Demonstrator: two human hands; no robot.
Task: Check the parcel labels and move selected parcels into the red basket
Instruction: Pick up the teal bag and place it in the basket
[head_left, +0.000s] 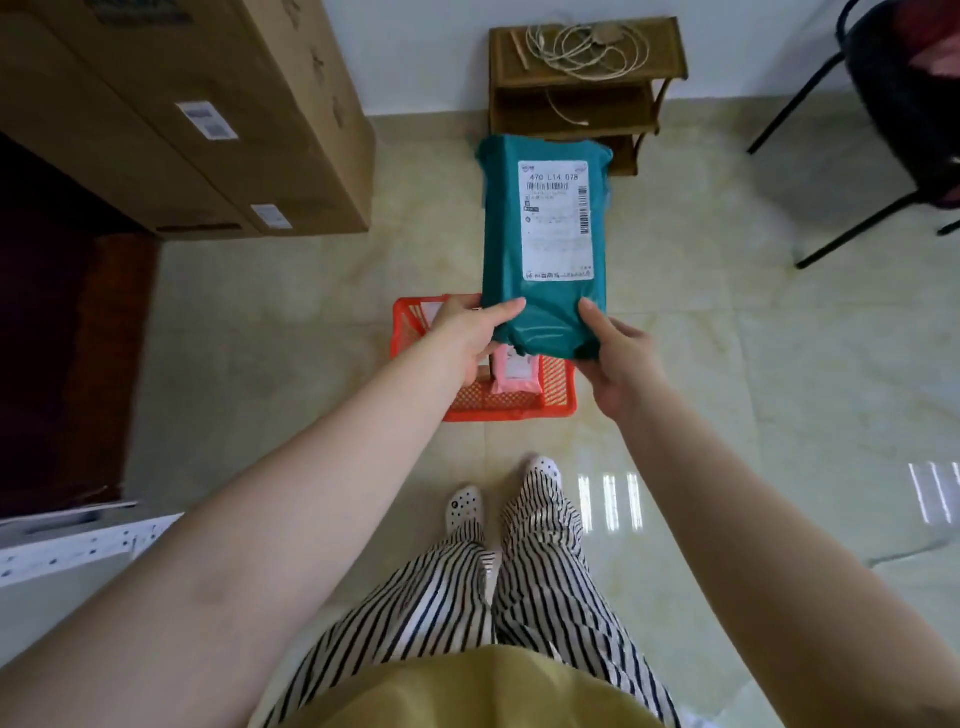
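Note:
I hold a teal plastic-wrapped parcel up in front of me, its white label facing the camera. My left hand grips its near left corner, thumb on top. My right hand grips the near right corner, also thumb on top. Below the parcel, on the floor, stands the red basket. A pink parcel lies inside it, and something white shows at the basket's far left corner.
Large cardboard boxes stand at the left. A small brown shelf with a coiled cord stands against the wall beyond the parcel. A black chair is at the right. My feet stand just behind the basket on the glossy tile floor.

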